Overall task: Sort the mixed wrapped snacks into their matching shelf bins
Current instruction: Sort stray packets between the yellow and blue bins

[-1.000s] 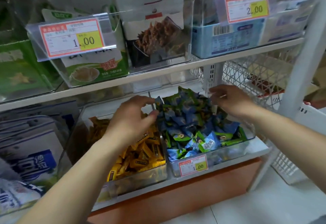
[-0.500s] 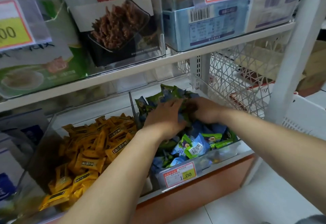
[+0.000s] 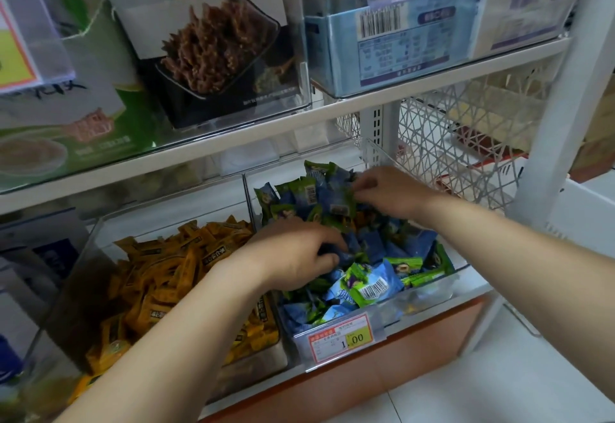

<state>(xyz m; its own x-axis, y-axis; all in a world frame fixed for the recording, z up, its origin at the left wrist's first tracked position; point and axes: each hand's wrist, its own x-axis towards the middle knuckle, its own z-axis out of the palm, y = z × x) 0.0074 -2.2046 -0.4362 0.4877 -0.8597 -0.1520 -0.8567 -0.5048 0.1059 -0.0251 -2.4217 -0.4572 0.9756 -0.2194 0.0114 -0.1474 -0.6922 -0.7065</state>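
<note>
Shop shelf (image 3: 233, 143): I log both hands in the clear bin (image 3: 429, 296) of blue-green snacks (image 3: 366, 284). Left hand (image 3: 293, 256) grips wrappers near front; right hand (image 3: 389, 191) pinches one at back. Yellow snacks (image 3: 173, 276) fill next bin (image 3: 83, 256).

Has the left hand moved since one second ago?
Yes. The left hand crossed rightward from the yellow-snack bin into the blue-and-green snack bin.

Two hands are showing: left hand (image 3: 293, 258), right hand (image 3: 389, 191). Two lower bins (image 3: 432, 293) are holding uncountable heaps: yellow snacks (image 3: 173, 276), blue-green snacks (image 3: 376, 256). Three price tags (image 3: 342, 339) are showing.
</note>
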